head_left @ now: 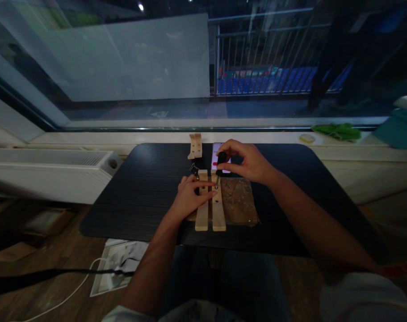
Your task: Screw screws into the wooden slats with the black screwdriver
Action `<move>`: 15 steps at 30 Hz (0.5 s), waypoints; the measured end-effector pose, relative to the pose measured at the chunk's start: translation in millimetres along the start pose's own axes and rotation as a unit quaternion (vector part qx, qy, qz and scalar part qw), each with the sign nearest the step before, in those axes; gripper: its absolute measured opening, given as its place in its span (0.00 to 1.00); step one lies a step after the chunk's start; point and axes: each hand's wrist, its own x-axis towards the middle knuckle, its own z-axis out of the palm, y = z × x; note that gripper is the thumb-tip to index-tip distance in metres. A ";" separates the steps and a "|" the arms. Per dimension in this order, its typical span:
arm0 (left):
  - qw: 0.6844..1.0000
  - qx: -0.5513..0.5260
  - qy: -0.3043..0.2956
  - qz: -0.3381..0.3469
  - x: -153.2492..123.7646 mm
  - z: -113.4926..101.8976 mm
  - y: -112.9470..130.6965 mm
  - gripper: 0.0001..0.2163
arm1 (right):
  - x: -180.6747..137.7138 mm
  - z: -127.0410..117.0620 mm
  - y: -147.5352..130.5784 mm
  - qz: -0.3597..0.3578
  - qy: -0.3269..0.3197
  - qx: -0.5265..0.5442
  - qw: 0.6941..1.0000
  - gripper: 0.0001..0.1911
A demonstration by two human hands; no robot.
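My right hand [245, 161] is closed around the black handle of a screwdriver [221, 158], held upright with its shaft pointing down. The tip meets a small screw [216, 187] in the right one of two pale wooden pieces [218, 214]. My left hand [189, 196] lies across the left wooden piece [202, 217], thumb and index finger stretched out and apart on either side of the screw. Both pieces have holes and rest side by side on a worn brown board [240, 201]. Part of the left piece is hidden under my left fingers.
A dark table [136, 192] carries everything. Beyond my hands lie more wooden pieces [195, 146], some small metal screws [193, 167] and a lit phone [216, 148]. Green leaves [337, 131], a roll of tape [307, 138] and a teal container [399, 127] stand on the windowsill.
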 end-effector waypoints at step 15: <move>1.000 0.005 0.008 0.002 0.6 3.9 -4.9 0.13 | 0.6 -2.3 -3.3 -0.115 -0.015 -0.076 0.990 0.13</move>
